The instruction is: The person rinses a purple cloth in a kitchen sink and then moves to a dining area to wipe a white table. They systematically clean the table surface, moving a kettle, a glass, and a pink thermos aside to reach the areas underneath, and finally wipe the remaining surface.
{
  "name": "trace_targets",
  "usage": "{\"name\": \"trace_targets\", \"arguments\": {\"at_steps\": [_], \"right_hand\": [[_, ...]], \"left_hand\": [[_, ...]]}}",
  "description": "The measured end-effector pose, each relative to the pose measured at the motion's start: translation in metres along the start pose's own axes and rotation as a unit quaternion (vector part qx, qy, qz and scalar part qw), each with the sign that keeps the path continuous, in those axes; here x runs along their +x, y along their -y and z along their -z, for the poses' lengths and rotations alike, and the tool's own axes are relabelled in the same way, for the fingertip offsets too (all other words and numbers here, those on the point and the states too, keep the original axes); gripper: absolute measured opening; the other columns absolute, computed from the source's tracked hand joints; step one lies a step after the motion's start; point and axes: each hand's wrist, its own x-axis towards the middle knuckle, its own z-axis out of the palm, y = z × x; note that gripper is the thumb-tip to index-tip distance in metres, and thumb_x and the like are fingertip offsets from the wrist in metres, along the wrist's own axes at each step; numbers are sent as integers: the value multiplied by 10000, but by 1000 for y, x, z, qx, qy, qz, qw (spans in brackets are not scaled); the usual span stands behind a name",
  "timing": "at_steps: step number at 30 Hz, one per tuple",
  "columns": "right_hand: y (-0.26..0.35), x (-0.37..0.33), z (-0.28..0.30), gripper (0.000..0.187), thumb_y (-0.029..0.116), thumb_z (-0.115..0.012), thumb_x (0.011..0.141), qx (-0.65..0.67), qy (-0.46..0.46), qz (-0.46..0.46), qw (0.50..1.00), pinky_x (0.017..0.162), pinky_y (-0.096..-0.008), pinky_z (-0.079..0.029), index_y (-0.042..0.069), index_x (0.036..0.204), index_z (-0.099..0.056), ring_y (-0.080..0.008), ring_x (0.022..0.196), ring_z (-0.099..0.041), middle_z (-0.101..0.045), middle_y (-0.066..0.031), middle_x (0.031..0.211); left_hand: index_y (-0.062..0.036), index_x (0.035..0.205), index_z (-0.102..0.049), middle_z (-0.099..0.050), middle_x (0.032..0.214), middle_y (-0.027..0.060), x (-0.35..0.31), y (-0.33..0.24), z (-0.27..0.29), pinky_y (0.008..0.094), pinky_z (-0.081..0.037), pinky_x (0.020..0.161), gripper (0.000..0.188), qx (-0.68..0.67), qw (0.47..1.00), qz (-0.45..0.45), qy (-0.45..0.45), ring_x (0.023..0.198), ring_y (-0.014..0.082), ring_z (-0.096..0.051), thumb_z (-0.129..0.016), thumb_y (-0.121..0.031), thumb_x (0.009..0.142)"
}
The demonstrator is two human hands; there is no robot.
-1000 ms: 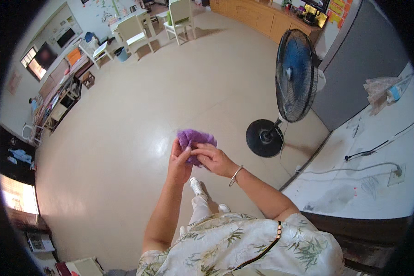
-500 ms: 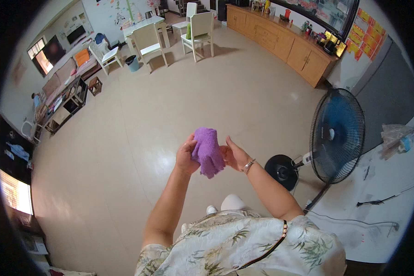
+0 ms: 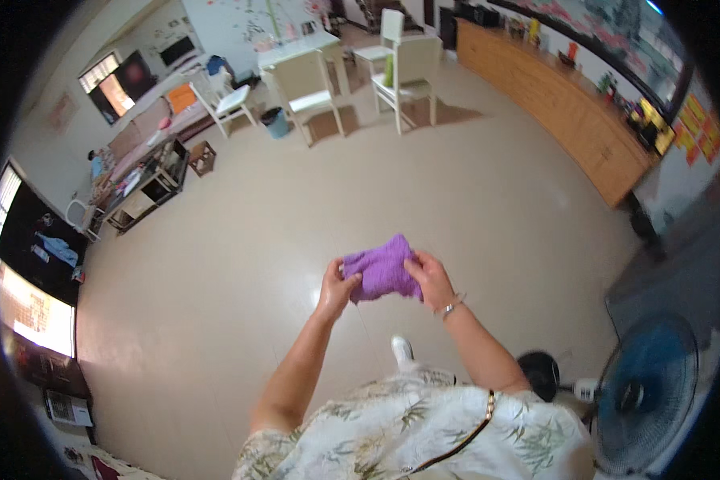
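Observation:
A purple cloth (image 3: 382,270), fuzzy like a small towel, is stretched between my hands above the floor. My left hand (image 3: 338,290) pinches its left end, thumb on top. At its right side, my right hand (image 3: 430,280) grips the edge with the thumb over the cloth. A bracelet (image 3: 453,305) circles my right wrist. The fingers beneath the cloth are hidden.
A standing fan (image 3: 646,392) is close by on the right. Ahead are white chairs (image 3: 308,88) by a white table (image 3: 328,42), a blue bin (image 3: 274,123), and a long wooden cabinet (image 3: 552,100). A sofa (image 3: 148,132) and low table (image 3: 148,188) stand at the left.
My right hand has taken hold of the cloth, which is now spread sideways between both hands instead of hanging bunched. The room has shifted in view, and the fan appears lower and nearer.

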Motion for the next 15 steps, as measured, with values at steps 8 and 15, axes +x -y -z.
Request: {"name": "trace_targets", "arguments": {"at_steps": [8,15], "right_hand": [[-48,262,-42,215,165,-577,931,-168,116,-55,977,694,-238,-485,-12,1039,-631,-69,767,-571,-640,-6,880],[-47,473,-98,238,204,-600,920,-114,103,-37,987,684,-241,-481,-11,1011,-643,-64,757,-559,-637,0,856]], "left_hand": [[27,980,-633,-637,826,40,155,-18,114,278,-472,699,230,77,996,-20,-41,760,122,-575,-556,-185,934],[23,984,-625,-630,880,30,338,-60,227,286,-466,729,281,-20,992,-88,-93,837,126,-572,-543,-242,942]]}}
